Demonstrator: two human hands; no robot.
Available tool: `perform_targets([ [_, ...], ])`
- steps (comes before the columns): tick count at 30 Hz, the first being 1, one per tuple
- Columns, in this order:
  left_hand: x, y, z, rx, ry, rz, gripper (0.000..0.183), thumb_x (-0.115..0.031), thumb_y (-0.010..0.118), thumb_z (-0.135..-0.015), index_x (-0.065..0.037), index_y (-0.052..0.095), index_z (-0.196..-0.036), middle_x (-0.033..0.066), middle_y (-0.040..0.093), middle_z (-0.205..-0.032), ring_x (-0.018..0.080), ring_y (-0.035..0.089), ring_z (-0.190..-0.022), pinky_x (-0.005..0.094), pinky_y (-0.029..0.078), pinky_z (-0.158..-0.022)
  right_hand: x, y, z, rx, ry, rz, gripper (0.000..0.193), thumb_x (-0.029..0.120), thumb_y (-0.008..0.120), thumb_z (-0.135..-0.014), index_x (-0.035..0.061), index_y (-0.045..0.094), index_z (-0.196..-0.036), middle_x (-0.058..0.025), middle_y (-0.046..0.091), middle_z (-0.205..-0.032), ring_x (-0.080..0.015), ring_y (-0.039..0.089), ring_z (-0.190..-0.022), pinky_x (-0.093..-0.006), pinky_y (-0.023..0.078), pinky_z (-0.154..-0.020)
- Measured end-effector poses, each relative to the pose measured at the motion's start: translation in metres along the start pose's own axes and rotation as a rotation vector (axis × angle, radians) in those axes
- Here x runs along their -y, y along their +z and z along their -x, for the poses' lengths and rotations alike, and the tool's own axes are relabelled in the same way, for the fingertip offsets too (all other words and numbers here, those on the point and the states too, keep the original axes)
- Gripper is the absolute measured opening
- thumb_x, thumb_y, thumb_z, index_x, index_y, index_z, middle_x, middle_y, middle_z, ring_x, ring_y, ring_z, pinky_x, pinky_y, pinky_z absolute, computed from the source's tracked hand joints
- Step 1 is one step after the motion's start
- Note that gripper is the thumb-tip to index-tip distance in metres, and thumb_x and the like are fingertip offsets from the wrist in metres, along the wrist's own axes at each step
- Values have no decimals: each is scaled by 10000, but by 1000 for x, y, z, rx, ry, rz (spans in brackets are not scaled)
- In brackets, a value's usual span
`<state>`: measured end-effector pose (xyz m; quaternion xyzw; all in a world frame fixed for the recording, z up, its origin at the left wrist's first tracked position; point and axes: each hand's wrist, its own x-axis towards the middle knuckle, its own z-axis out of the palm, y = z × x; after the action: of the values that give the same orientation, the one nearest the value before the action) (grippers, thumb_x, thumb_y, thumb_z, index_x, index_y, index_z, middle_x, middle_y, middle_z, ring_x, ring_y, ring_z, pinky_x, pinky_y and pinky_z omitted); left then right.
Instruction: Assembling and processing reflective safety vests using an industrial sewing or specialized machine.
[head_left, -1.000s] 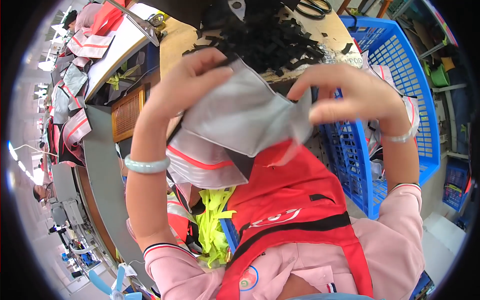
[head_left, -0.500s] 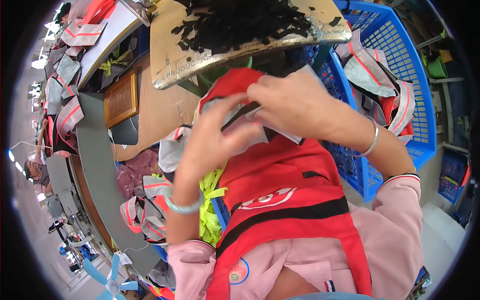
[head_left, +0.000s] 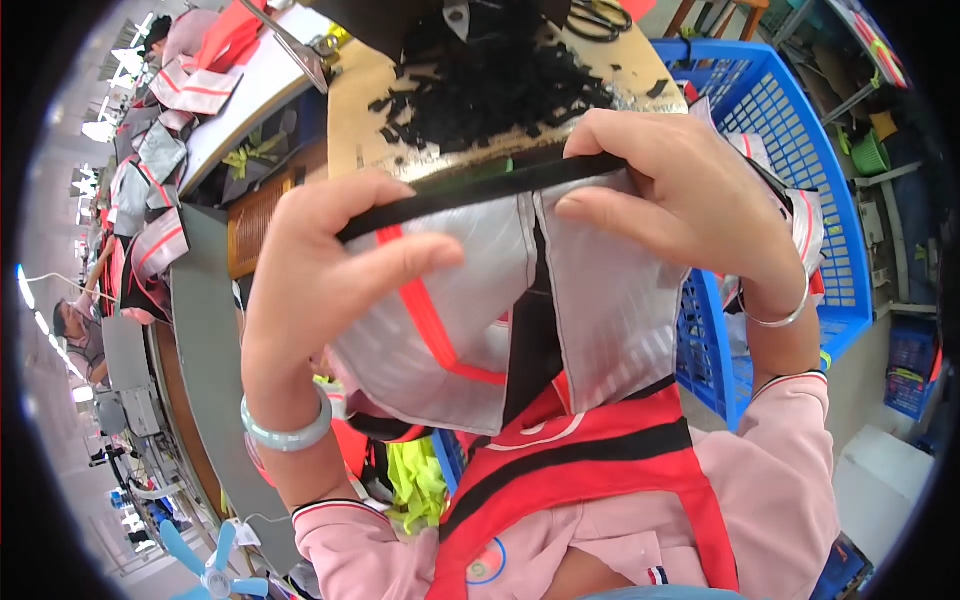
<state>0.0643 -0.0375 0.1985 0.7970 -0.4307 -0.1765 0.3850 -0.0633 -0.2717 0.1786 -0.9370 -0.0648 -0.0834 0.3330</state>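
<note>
A sewn fabric piece [head_left: 455, 290] with silvery grey panels, a black strip down its middle, a coral-red stripe and a black band on its far edge is held up in front of my red apron [head_left: 590, 450]. My left hand [head_left: 320, 250] grips the band's left end, thumb lying over the grey panel. At the other end, my right hand [head_left: 690, 190] pinches the band between thumb and fingers. The cloth hangs spread between the two hands, its lower part resting against the apron.
Beyond the cloth stands a board-topped table [head_left: 350, 140] with a heap of black scraps [head_left: 500, 85] and scissors [head_left: 598, 18]. A blue basket [head_left: 845, 250] of similar pieces is at the right. Bright yellow strips [head_left: 415, 480] hang at lower left. More pieces lie on the left bench.
My hands have moved apart, from close together over the bunched cloth. The grey piece is now raised and stretched out between them. The view has shifted slightly.
</note>
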Motion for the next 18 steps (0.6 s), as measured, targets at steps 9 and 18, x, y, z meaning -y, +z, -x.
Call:
perform_targets([
  [9, 70, -16, -90, 178, -285, 103, 499, -349, 804, -723, 62, 641, -954, 8, 601, -794, 66, 540, -728, 234, 454, -677, -72, 20, -62, -85, 40, -36, 303, 287, 668, -841, 3, 588, -905, -93, 558, -684, -167, 520, -611, -295, 417, -571],
  [18, 101, -26, -131, 175, -302, 190, 519, -333, 791, -742, 55, 651, -1057, 36, 666, -850, 93, 617, -725, 231, 494, -699, -101, 21, -105, -73, 65, 30, 329, 343, 655, -854, 20, 610, -895, -59, 550, -672, -136, 510, -615, -288, 418, -583],
])
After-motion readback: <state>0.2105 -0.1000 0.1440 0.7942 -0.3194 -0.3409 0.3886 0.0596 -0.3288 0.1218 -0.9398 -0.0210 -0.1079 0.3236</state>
